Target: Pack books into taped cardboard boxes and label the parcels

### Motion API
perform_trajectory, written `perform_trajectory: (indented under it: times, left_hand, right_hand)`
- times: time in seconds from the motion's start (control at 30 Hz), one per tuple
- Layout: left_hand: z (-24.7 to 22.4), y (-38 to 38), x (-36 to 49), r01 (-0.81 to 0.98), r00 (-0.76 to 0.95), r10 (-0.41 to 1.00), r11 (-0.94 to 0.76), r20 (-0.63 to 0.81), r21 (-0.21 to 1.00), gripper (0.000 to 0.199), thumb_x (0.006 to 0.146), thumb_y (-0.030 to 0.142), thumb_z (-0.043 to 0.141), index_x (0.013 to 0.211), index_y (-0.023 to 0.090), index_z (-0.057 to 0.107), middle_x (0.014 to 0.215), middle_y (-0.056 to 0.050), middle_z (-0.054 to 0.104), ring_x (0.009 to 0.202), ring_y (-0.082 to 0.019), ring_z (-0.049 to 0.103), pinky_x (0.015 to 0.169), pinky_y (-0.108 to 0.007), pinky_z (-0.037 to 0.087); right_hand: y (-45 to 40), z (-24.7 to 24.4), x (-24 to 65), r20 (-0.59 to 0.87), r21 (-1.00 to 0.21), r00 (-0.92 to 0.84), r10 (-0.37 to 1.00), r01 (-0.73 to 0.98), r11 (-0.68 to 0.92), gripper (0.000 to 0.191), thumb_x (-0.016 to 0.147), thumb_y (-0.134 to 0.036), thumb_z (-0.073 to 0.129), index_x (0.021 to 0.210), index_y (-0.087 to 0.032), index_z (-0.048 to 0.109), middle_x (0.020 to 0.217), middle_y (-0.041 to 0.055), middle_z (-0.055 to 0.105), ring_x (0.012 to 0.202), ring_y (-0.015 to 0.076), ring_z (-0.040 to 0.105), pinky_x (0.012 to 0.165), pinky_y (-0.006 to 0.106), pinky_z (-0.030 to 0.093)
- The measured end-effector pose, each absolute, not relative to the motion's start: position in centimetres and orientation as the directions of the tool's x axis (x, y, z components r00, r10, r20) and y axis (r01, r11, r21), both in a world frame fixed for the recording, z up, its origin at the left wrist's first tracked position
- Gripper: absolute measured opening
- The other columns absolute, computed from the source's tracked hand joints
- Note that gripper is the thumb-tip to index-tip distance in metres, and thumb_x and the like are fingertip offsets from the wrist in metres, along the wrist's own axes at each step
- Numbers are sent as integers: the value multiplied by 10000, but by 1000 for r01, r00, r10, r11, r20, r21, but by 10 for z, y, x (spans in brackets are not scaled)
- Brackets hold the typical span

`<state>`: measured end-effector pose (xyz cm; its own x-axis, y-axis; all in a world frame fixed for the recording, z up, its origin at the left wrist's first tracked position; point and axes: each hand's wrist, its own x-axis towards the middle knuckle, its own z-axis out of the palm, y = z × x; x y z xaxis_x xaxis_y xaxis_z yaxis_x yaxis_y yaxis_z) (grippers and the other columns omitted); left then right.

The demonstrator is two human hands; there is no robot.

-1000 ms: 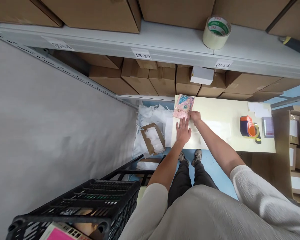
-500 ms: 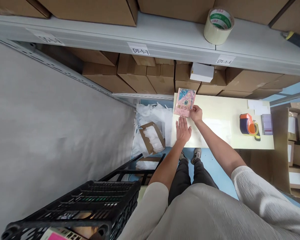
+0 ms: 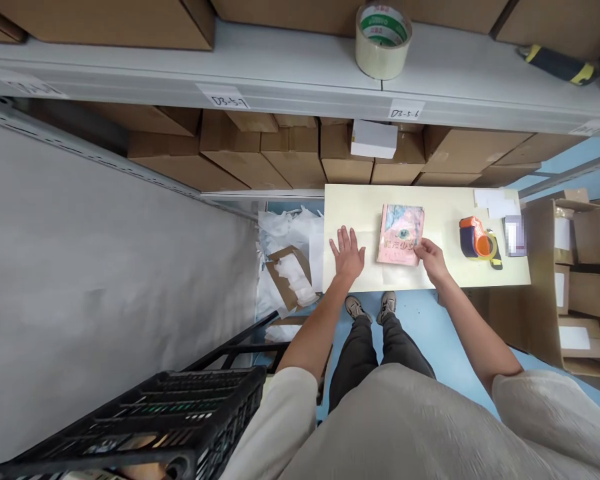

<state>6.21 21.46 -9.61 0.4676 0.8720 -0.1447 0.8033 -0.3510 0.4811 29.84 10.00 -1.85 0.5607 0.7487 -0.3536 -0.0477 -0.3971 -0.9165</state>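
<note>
A pink book (image 3: 401,235) with a blue patch and an eye drawing on its cover is over the middle of the pale worktable (image 3: 450,273). At its lower right edge, my right hand (image 3: 431,259) pinches it between thumb and fingers. My left hand (image 3: 347,255) lies flat on the tabletop to the left of the book, fingers spread and apart from it. Whether the book rests fully on the table or is slightly raised, I cannot tell.
An orange and dark tape dispenser (image 3: 476,238) and a yellow-black cutter (image 3: 495,257) lie on the table's right side. Cardboard boxes (image 3: 293,157) line the shelf behind. A tape roll (image 3: 383,41) stands on the upper shelf. A black crate (image 3: 200,413) is at lower left.
The book has moved right across the table, held by my right hand. My left hand, earlier near the book's lower edge, now lies farther from it. The camera view has shifted.
</note>
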Motion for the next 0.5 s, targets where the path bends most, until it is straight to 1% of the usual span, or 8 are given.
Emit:
perform_trajectory:
  times: [0.1, 0.23, 0.33, 0.43, 0.5]
  left_hand:
    - [-85, 200, 73, 763, 514, 850, -395, -111, 511, 709, 1150, 486, 257, 1765, 136, 265, 1861, -191, 154, 1742, -353, 96, 1392, -647, 83]
    - [-78, 164, 91, 687, 551, 833, -417, -52, 595, 701, 1160, 521, 210, 1762, 164, 253, 1834, -206, 246, 1720, -326, 210, 1374, -582, 221]
    - [-79, 141, 100, 643, 576, 817, -433, -27, 632, 705, 1159, 543, 233, 1752, 162, 266, 1811, -225, 287, 1701, -335, 256, 1347, -567, 280]
    - [-80, 126, 107, 643, 608, 792, -453, -51, 618, 680, 1153, 522, 300, 1739, 176, 315, 1806, -217, 302, 1691, -350, 272, 1341, -582, 282]
    - [-81, 121, 110, 651, 637, 767, -478, -81, 589, 643, 1142, 481, 363, 1721, 200, 373, 1814, -198, 297, 1692, -365, 266, 1350, -609, 248]
  right_hand:
    - [73, -30, 308, -418, -888, 534, 735, -71, -454, 406, 733, -515, 713, 1015, -222, 711, 920, 73, 779, 915, 280, 720, 821, 437, 589]
    - [57, -43, 308, -480, -864, 500, 721, -123, -489, 454, 701, -551, 734, 1023, -231, 712, 911, 64, 782, 909, 275, 709, 802, 413, 580]
    - [50, -54, 303, -500, -858, 464, 731, -151, -491, 462, 702, -545, 746, 1041, -233, 720, 911, 59, 785, 914, 275, 709, 811, 398, 577]
    - [45, -66, 301, -484, -859, 449, 751, -78, -507, 438, 750, -534, 691, 1059, -224, 724, 940, 62, 786, 903, 272, 707, 828, 407, 581]
    - [42, -72, 301, -458, -845, 459, 761, 42, -533, 421, 797, -499, 636, 1097, -219, 732, 976, 68, 789, 907, 274, 706, 875, 435, 584]
